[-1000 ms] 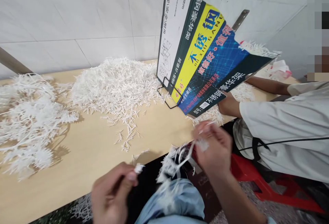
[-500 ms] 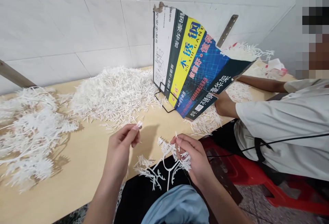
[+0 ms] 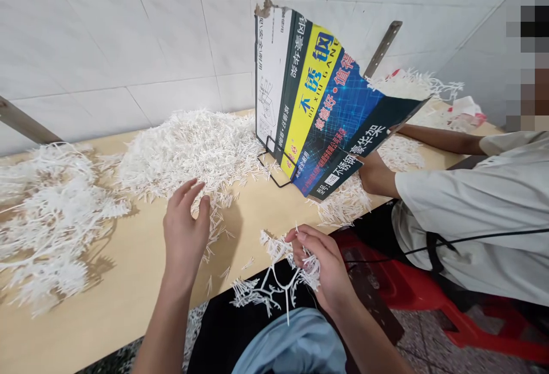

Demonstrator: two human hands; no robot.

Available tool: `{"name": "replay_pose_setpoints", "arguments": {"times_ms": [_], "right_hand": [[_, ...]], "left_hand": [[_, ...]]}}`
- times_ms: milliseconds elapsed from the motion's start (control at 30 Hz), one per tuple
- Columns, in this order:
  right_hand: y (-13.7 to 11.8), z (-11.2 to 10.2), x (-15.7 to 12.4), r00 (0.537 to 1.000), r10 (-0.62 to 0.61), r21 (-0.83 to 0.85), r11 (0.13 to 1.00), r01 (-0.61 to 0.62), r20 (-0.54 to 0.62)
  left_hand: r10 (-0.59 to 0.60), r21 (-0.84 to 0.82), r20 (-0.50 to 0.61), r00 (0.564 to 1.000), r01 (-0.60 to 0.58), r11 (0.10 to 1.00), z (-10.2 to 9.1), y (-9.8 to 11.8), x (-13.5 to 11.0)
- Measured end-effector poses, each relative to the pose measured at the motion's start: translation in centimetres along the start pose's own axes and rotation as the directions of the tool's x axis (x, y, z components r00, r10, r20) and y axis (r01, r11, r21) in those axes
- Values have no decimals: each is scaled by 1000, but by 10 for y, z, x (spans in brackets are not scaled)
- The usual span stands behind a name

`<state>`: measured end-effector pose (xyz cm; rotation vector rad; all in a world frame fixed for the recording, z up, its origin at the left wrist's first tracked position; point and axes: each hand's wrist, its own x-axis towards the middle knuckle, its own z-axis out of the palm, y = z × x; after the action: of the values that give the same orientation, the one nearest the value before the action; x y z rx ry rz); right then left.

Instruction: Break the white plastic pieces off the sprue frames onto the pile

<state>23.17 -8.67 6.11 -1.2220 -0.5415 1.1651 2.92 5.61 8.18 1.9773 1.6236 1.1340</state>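
My right hand (image 3: pixel 319 262) pinches a white branched plastic sprig (image 3: pixel 278 285) above my lap, its thin stems and small forked tips hanging down to the left. My left hand (image 3: pixel 186 228) is over the table with thumb and fingers spread, nothing held in it. Small loose white forked pieces (image 3: pixel 225 273) are on or above the table just right of that hand. Beyond it lies a large heap of similar white pieces (image 3: pixel 189 151). At the far left rests a pile of white branched sprigs (image 3: pixel 55 231).
A printed cardboard panel (image 3: pixel 317 111) stands upright in a black wire stand (image 3: pixel 278 176) on the wooden table (image 3: pixel 141 259). Behind it, at the right, another person's arm (image 3: pixel 380 176) reaches in near more white pieces (image 3: pixel 345 202). A red plastic stool (image 3: pixel 429 299) is at the lower right.
My left hand has opened and moved up and left, letting go of small white pieces, which are now scattered beside it. My right hand keeps hold of the sprig.
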Motion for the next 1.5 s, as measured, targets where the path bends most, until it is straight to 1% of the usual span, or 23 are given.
{"name": "replay_pose_setpoints", "arguments": {"times_ms": [100, 200, 300, 367, 400, 467, 533, 600, 700, 767, 800, 833, 900, 1000, 1033, 1067, 1133, 1200, 1233, 1300, 1367, 1433, 1500], "right_hand": [[1, -4, 4, 999, -47, 29, 998, 47, -9], [-9, -14, 2, 996, -85, 84, 993, 87, -20], [-41, -30, -4, 990, -138, 110, 984, 138, -9], [-68, -38, -9, 977, -212, 89, 973, 214, -28], [-81, -41, -12, 966, -256, 62, 964, 259, -45], [-99, -43, -16, 940, -328, 2, 944, 330, -88], [-104, -43, -18, 921, -366, -37, 930, 365, -130], [-98, -41, -19, 922, -363, -49, 932, 360, -136], [-78, -39, -20, 938, -331, -47, 944, 328, -108], [-66, -41, -20, 945, -308, -39, 951, 306, -109], [-62, -42, -20, 948, -296, -35, 955, 294, -117], [-59, -44, -20, 950, -284, -32, 959, 283, -126], [-55, -47, -20, 952, -272, -28, 962, 271, -142], [-50, -51, -16, 954, -260, -10, 965, 261, -147], [-48, -51, -15, 958, -248, 0, 968, 251, -145], [-45, -50, -13, 962, -233, 10, 972, 237, -141], [-41, -48, -9, 970, -202, 26, 978, 208, -132], [-39, -45, -7, 974, -189, 33, 980, 194, -123], [-39, -44, -7, 975, -187, 35, 981, 193, -121], [-41, -44, -7, 972, -198, 35, 978, 204, -126], [-42, -47, -8, 969, -206, 36, 976, 213, -137], [-40, -48, -9, 967, -205, 45, 976, 214, -148], [-36, -46, -9, 969, -197, 70, 975, 209, -151]], "left_hand": [[45, -6, -31, 998, -45, 999, -4, -1, -32], [83, 81, -26, 996, -81, 993, -12, -13, -77], [24, 266, 113, 993, -54, 962, -15, -30, -118], [-36, 383, 193, 981, -41, 923, -10, -37, -135], [-55, 423, 211, 976, -40, 905, -5, -38, -138], [-86, 465, 221, 971, -27, 885, 7, -38, -131], [-131, 470, 229, 965, 9, 883, 19, -37, -106], [-149, 451, 244, 958, 24, 892, 31, -38, -69], [-155, 416, 261, 953, 34, 909, 43, -44, -9], [-139, 393, 269, 953, 23, 919, 41, -49, 17], [-123, 373, 263, 957, 17, 927, 37, -51, 24], [-104, 350, 248, 963, 11, 937, 31, -52, 25], [-66, 296, 176, 982, 11, 955, 15, -48, 12], [-20, 209, 14, 1000, 16, 978, -2, -33, -36], [-8, 173, 23, 1000, 3, 985, -3, -26, -56], [33, 120, 115, 993, -47, 992, -2, -19, -75], [153, 49, 329, 932, -179, 983, 8, -9, -107], [243, 31, 410, 879, -279, 960, 21, -5, -123], [272, 25, 420, 866, -310, 950, 26, -7, -124], [300, 28, 416, 859, -341, 940, 30, -18, -113], [285, 67, 372, 883, -331, 941, 23, -33, -92], [246, 122, 248, 937, -282, 952, 11, -45, -74], [209, 104, 80, 975, -216, 971, 1, -46, -69]]}}
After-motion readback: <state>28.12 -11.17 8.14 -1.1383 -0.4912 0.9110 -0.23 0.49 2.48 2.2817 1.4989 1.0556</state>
